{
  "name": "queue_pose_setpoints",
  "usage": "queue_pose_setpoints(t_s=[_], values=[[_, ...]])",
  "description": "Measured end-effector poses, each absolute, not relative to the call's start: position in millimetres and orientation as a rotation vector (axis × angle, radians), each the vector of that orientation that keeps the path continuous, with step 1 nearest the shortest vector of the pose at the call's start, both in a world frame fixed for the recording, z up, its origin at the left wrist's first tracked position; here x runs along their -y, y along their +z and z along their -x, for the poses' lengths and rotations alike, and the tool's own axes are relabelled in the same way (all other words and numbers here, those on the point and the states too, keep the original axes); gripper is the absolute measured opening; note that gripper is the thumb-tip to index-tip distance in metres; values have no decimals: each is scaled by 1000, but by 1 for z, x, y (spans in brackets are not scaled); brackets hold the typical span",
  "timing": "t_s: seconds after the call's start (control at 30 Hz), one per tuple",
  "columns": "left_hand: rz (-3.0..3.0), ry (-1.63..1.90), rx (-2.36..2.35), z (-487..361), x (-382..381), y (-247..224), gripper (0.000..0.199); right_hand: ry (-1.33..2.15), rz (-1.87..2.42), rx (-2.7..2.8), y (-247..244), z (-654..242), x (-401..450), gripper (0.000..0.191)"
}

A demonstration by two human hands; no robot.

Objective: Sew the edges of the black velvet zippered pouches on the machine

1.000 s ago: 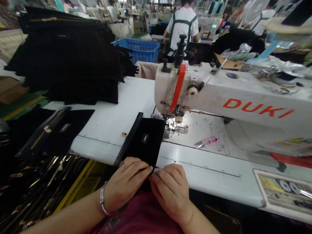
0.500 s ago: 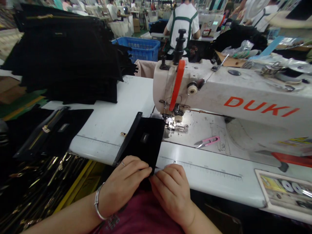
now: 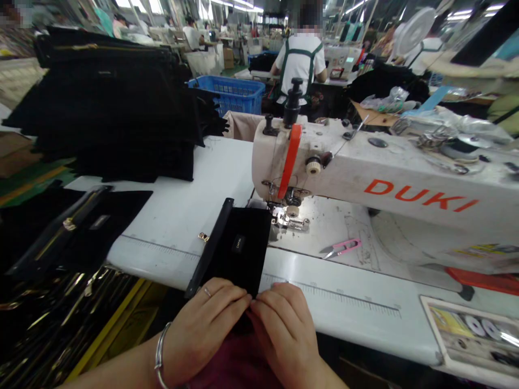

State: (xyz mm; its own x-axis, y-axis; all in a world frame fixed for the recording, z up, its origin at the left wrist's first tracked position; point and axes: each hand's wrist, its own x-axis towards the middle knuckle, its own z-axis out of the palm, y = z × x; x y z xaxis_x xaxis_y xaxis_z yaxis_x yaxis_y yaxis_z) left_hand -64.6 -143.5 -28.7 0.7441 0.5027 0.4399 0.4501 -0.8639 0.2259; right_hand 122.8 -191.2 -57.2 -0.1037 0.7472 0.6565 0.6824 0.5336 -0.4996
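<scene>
Black pouch (image 3: 253, 259): lies mostly flat on the desk (image 3: 182, 192), just left of the presser foot (image 3: 284, 217) of the sewing machine (image 3: 344, 175), with the near end running to the desk's near edge. Is gripped at the near right corner by the left hand (image 3: 203, 327) and the right hand (image 3: 287, 329), both closed, with fingertips bunched almost together on the cloth.

Looks light, soft and limp across the main panel, with a matte, velvety nap; probably creases or drifts under uneven pull rather than slipping out of the fingers. Seems firmer along the zipper band (image 3: 211, 246) on the left, so likely turns more stiffly there and drags at a different rate from the cloth. Carries a small label (image 3: 238, 244) and, beyond the band, a metal zipper pull (image 3: 203, 236), apt to catch or scratch. Does not look fragile. Best held by the near right corner and guided with flat fingers along the plain right edge, away from the needle area; better not steered by the pull.

Hard to make out: folds, seams and layer count, lost in the black. Cannot tell exactly where the far right corner meets the foot, nor whether under it or only beside it. Hidden behind the fingers: both thumbs, for the most part, and the pinched cloth. Also hidden: the underside, and much of the near end below the hands. Too small to read surely: the lettering on the label.
</scene>
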Motion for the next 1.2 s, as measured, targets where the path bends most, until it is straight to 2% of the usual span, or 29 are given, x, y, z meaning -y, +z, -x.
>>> queue_pose_setpoints(t_s=[0.13,0.2,0.3,0.4,0.5,0.67,0.97,1.2], values=[[-2971,452,-804,56,148,-1,39,26,1083,1908,-56,-130,188,18],[-3056,313,-707,50,138,9,37,-1,1079,1960,-57,-132,185,16],[-3105,237,-596,41,105,7,33,-32,1075,2002,-57,-133,181,15],[-3035,213,-658,34,74,-6,46,-42,1051,2038,-55,-134,176,15],[-3009,237,-618,34,67,-11,45,-39,1048,2060,-51,-138,171,17],[-2818,344,-485,46,88,-8,20,5,1082,2083,-42,-145,161,16],[-2752,599,-433,51,64,-32,25,141,1202,2161,-33,-158,142,16],[-2833,625,-358,39,36,-38,21,171,1294,2245,-26,-166,126,22]])
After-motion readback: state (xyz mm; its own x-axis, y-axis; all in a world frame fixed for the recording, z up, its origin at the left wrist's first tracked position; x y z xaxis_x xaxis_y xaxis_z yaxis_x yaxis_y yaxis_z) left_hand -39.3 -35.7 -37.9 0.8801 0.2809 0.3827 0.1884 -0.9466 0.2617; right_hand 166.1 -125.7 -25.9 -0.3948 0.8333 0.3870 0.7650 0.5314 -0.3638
